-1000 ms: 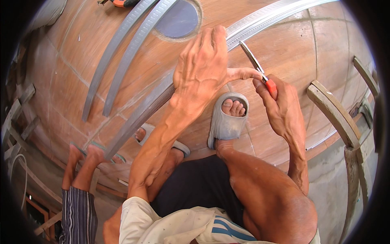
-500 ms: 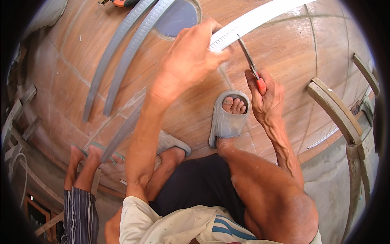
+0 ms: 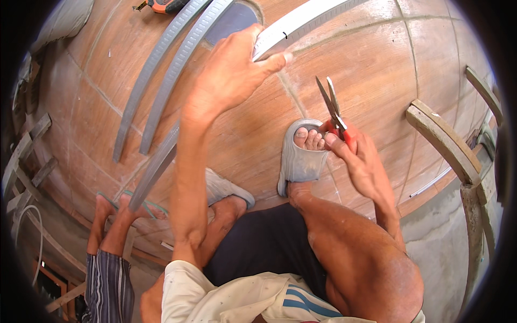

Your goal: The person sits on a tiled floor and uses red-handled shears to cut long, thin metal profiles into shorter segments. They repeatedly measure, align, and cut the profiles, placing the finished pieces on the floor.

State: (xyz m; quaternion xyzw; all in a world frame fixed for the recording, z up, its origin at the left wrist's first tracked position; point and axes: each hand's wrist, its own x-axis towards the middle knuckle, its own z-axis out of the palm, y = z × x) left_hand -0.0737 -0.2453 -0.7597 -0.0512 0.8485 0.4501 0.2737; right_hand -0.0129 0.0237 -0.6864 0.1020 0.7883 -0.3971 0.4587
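**Metal channel gripped in the left hand, red-handled snips held in the right hand**

Most of the frame is filled by a brown tiled floor. Along the right edge a wooden stand is seen; at lower left, striped shorts are worn by a second person. At upper left, two grey slotted channels are laid side by side, and a loose grey strip is partly covered by the left forearm.

The held channel is stretched from the upper centre to the top edge. Its near end is straddled by the half-closed left hand, thumb along the lower edge; the other fingertips are hidden. Right of centre, the snips' handles are enclosed by the curled right hand, the blades parted in a narrow V and pointed upward, apart from the channel. A grey sandal is worn just beside that hand. At the top left, an orange and black tool is cropped by the edge. A small dark mark is borne by the held channel.
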